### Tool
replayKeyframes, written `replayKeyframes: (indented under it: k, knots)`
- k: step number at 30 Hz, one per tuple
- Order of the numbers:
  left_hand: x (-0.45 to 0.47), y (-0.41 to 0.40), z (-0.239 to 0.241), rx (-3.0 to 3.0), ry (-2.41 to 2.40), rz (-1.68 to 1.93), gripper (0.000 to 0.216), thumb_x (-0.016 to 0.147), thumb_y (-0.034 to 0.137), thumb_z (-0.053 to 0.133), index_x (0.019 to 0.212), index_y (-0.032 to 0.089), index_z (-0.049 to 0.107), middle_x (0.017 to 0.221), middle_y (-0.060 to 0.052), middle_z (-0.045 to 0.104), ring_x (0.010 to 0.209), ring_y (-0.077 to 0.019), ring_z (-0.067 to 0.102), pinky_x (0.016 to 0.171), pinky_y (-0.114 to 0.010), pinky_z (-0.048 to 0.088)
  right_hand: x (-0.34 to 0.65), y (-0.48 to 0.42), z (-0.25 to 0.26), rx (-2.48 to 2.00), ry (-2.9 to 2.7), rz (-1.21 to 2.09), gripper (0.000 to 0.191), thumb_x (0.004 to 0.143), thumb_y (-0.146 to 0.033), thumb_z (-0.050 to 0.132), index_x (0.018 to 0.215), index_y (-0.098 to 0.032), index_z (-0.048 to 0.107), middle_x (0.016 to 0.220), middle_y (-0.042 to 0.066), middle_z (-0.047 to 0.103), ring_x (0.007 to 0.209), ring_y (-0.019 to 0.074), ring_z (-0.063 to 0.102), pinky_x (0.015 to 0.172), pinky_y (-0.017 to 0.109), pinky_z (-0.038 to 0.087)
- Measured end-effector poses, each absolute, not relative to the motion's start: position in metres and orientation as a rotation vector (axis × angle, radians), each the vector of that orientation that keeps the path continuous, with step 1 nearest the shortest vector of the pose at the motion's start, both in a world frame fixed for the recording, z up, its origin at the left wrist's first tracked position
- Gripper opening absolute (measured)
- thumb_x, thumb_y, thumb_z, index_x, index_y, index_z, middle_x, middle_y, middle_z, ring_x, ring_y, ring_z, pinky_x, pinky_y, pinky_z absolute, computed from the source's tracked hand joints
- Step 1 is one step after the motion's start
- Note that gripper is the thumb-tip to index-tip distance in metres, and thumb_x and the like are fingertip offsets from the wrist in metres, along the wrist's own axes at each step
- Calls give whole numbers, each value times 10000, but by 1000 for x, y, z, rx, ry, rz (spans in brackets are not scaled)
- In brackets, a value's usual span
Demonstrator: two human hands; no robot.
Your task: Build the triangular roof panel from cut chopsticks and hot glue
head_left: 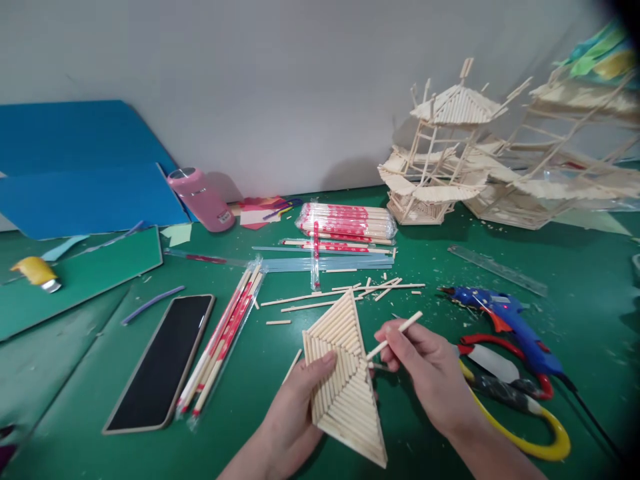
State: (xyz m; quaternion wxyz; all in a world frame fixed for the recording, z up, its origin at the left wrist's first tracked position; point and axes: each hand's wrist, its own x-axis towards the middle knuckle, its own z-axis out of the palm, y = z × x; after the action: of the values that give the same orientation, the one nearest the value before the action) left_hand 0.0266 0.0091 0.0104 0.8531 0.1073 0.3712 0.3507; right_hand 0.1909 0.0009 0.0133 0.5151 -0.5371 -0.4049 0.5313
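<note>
My left hand (pixel 297 407) is closed around a flat-sided panel of glued wooden sticks (pixel 345 400), thumb on its face and fingers behind. The panel is tilted, and its rows of sticks meet at a peak near its right edge. Between the thumb and fingers of my right hand (pixel 425 370) is a short wooden stick (pixel 409 323). Its lower end meets the panel's right edge; whether it is attached there I cannot tell. Another thin stick end pokes out below it, partly hidden by my fingers.
Right of my hand lie a blue glue gun (pixel 505 317), tools with red and yellow handles (pixel 525 413) and a clear ruler (pixel 497 270). Stick pagoda models (pixel 440 160) stand behind. Wrapped chopsticks (pixel 347 221), loose sticks (pixel 320 293), a phone (pixel 163 363) and a pink bottle (pixel 203 200) lie around.
</note>
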Motion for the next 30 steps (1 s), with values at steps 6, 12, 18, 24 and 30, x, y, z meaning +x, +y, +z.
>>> replayKeyframes:
  k: [6,12,18,24,30]
  knots:
    - [24,8,12,221,740,730,294,706,230,671,947,66,634,844,-162,702,744,-279,676,717,-367,527,183,7,9,-1299,-884,1337,307,777,-458,557,750,-162,632,566,-19,529,504,84,471,480,208,399]
    - [23,8,9,182,794,747,253,704,175,677,937,100,612,784,-130,707,691,-266,681,640,-341,542,181,7,5,-1280,-880,1359,300,764,-453,575,729,-160,628,617,-11,526,572,110,500,526,237,421]
    - [22,9,6,184,793,746,317,728,181,650,1029,105,586,755,-112,703,694,-256,681,627,-313,542,174,2,4,-1181,-933,1374,274,853,-437,446,796,-194,559,716,4,551,642,121,530,561,238,452]
    - [24,8,7,203,780,734,310,716,186,666,1006,93,606,818,-120,702,711,-245,679,733,-347,527,169,-1,8,-1187,-983,1392,267,892,-446,335,838,-223,471,722,-11,478,579,107,478,462,207,422]
    - [26,6,7,220,857,753,343,692,179,692,1011,88,603,865,-134,698,786,-266,668,785,-372,511,170,-3,4,-1285,-1052,1296,259,895,-436,344,817,-222,466,614,-46,379,532,99,377,476,209,336]
